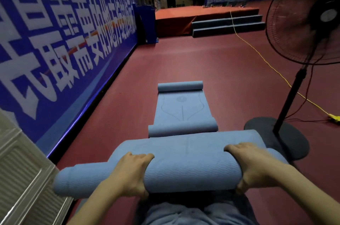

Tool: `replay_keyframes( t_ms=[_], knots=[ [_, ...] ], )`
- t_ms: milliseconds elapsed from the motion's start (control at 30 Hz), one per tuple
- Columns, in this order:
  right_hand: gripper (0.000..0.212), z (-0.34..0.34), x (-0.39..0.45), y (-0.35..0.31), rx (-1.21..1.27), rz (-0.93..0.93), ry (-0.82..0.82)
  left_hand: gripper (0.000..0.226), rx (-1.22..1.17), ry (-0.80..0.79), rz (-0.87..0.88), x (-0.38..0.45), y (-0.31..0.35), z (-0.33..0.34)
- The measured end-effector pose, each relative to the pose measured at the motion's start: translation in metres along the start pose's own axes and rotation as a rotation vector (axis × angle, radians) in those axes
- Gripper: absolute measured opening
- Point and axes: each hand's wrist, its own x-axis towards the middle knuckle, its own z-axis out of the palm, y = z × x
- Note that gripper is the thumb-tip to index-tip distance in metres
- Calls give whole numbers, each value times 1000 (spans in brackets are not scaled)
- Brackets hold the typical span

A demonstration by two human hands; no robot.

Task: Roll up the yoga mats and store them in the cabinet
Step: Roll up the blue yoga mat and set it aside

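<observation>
2 hands, left hand (129,173) and right hand (252,165), grip rolled mats (184,167); fan (301,55) stands right.

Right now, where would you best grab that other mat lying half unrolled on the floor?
Grip the near curl of the floor mat from above, one hand toward each end. It lies crosswise, already rolled, so it probably rolls forward evenly.
</observation>
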Motion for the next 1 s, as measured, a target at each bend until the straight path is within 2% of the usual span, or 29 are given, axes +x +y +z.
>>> replay_keyframes(
  t_ms=[233,300,367,467,667,733,867,1000],
  knots=[
    [91,4,-44,-17,99,35,-92,79,-26,-82,37,-41,16,-7],
    [86,10,-54,-19,154,34,-75,81,-31,-105,51,-46,20,-3],
    [82,20,-58,-20,191,26,-7,82,-46,-132,46,-47,20,0],
    [91,38,-52,-21,191,69,88,79,-142,-190,11,-38,16,-5],
    [93,43,-35,-17,148,127,152,80,-230,-321,-6,-10,11,-26],
    [90,47,-36,-20,95,115,228,80,-251,-342,-16,-5,8,-25],
    [75,75,-45,-33,81,97,489,89,-240,-331,-15,-9,7,-17],
    [57,95,-55,-64,49,124,611,95,-176,-287,-2,-14,9,-10]
  ],
)
